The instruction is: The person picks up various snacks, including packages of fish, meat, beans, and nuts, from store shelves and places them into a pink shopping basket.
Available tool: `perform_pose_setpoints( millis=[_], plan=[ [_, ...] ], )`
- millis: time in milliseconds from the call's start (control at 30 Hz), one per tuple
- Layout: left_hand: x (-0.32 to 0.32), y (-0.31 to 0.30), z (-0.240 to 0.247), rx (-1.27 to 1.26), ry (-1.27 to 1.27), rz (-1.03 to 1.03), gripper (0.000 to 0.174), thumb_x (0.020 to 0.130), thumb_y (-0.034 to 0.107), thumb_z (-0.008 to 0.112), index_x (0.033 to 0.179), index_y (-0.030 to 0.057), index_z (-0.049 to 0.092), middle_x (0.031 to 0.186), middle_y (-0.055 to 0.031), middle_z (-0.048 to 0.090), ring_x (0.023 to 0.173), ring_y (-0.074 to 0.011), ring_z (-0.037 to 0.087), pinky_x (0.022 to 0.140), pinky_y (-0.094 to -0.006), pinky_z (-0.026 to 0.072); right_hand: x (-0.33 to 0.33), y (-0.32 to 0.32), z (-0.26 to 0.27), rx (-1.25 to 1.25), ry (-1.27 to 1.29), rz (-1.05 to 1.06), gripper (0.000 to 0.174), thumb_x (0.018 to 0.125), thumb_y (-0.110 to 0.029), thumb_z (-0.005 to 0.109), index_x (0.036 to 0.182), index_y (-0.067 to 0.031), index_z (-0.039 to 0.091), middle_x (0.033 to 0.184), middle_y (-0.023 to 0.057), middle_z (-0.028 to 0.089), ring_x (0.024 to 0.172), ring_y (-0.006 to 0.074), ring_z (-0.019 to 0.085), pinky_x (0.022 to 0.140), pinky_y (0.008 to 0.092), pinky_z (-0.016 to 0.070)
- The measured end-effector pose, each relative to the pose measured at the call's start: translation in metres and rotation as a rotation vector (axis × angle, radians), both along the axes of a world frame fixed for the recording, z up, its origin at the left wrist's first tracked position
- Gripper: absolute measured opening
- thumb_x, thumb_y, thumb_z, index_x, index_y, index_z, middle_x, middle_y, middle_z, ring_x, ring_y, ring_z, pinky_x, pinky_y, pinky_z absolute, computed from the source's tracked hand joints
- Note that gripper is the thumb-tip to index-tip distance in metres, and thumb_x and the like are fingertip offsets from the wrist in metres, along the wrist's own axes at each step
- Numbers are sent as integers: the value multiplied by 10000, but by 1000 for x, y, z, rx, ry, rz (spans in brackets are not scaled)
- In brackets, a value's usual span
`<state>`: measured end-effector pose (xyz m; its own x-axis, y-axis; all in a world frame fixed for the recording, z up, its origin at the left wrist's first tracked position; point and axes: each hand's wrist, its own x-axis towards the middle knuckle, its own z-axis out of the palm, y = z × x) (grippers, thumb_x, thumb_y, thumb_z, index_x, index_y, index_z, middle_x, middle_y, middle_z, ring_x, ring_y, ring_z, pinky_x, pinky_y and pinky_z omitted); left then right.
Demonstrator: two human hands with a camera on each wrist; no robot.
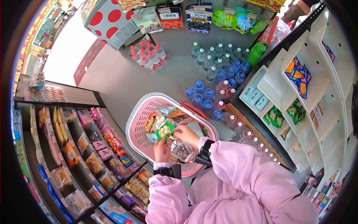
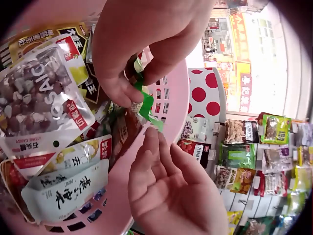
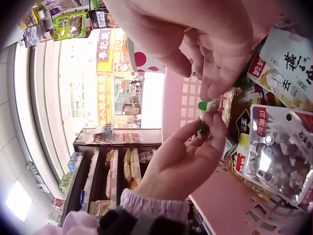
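Over the pink basket (image 1: 135,125), my left hand (image 1: 162,150) pinches a small green-and-white snack packet (image 1: 164,129) between thumb and fingers. Pale round pieces show on its front. The right hand (image 1: 188,135) comes in from the right, fingertips right at the packet's edge. In the left wrist view its fingers are mostly straight, palm turned up, thumb apart, beside the green packet edge (image 2: 146,105). Among the packets in the basket are a stone candy bag (image 3: 279,154) and a pale pouch with dark lettering (image 2: 66,188). Fingers hide much of the held packet in both wrist views.
A red basket handle (image 1: 194,111) lies along the far right rim. Water bottles (image 1: 149,58) stand on the floor ahead, with more at right. Snack shelves (image 1: 89,149) run along the left, white bins (image 1: 291,86) along the right. Snack bags (image 1: 199,18) hang ahead.
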<state>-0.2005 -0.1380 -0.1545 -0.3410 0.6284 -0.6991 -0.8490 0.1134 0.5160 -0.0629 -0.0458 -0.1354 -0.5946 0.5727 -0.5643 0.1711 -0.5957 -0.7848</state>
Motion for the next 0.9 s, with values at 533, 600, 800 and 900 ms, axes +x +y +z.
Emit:
perform_pose_setpoints(
  millis=[533, 600, 800, 900],
  plan=[
    [29, -8, 23, 46, 63, -137, 324, 798, -4, 497, 1111, -20, 415, 1028, -152, 514, 903, -233, 525, 807, -367, 449, 161, -38, 20, -48, -76, -109, 197, 793, -88, 496, 955, 22, 513, 815, 78, 566, 722, 130, 570, 591, 244, 461],
    [53, -6, 45, 41, 69, -186, 289, 797, 6, 500, 1079, -8, 436, 994, -142, 527, 881, -227, 534, 782, -358, 460, 188, -40, 16, -60, -119, -101, 200, 799, -118, 491, 951, 11, 517, 816, 70, 567, 724, 121, 559, 606, 234, 460],
    [137, 5, 79, 47, 62, -355, 221, 801, 3, 478, 1022, 12, 474, 929, -130, 554, 767, -207, 558, 729, -317, 466, 267, -43, 4, -109, -198, -200, 218, 821, -159, 476, 990, -27, 516, 893, 66, 576, 783, 133, 553, 688, 254, 458],
    [186, 15, 86, 89, 65, -514, 233, 806, 10, 469, 1039, 2, 466, 936, -119, 555, 771, -194, 562, 735, -309, 466, 315, -48, -9, -144, -210, -325, 226, 791, -157, 487, 965, -19, 525, 860, 66, 582, 723, 131, 559, 644, 249, 465]
  ],
)
